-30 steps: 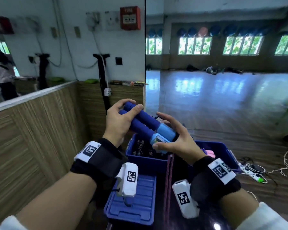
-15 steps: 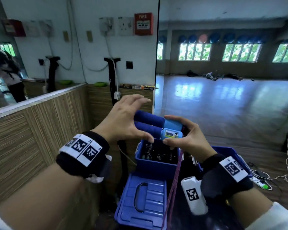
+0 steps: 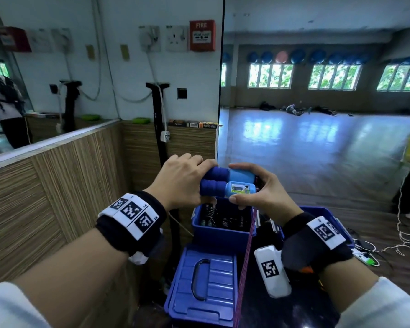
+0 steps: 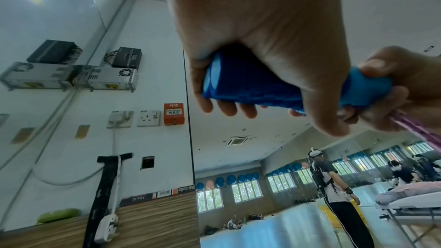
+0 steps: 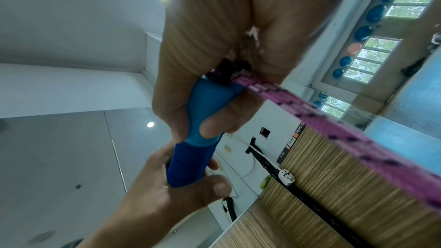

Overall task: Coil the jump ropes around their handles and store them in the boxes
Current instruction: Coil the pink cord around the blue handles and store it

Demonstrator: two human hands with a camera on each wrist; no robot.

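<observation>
Two blue jump-rope handles (image 3: 227, 183) lie side by side, level, above an open blue box (image 3: 223, 233). My left hand (image 3: 182, 183) grips their dark foam ends (image 4: 250, 86). My right hand (image 3: 260, 195) grips the light blue ends (image 5: 207, 112), one with a small counter display. The pink rope (image 3: 245, 254) hangs from the right end down past the box; it also shows as the pink rope (image 5: 334, 125) in the right wrist view. Dark coiled ropes (image 3: 223, 220) lie inside the box.
A blue lid (image 3: 206, 285) with a handle lies in front of the box. A second blue box (image 3: 327, 216) stands at the right behind my right wrist. A wood-panelled wall (image 3: 57, 197) runs along the left. Cables and a power strip (image 3: 365, 256) lie on the floor.
The handles have swung from tilted to level and sunk closer to the open box. My left hand let go briefly, then closed over the foam ends again.
</observation>
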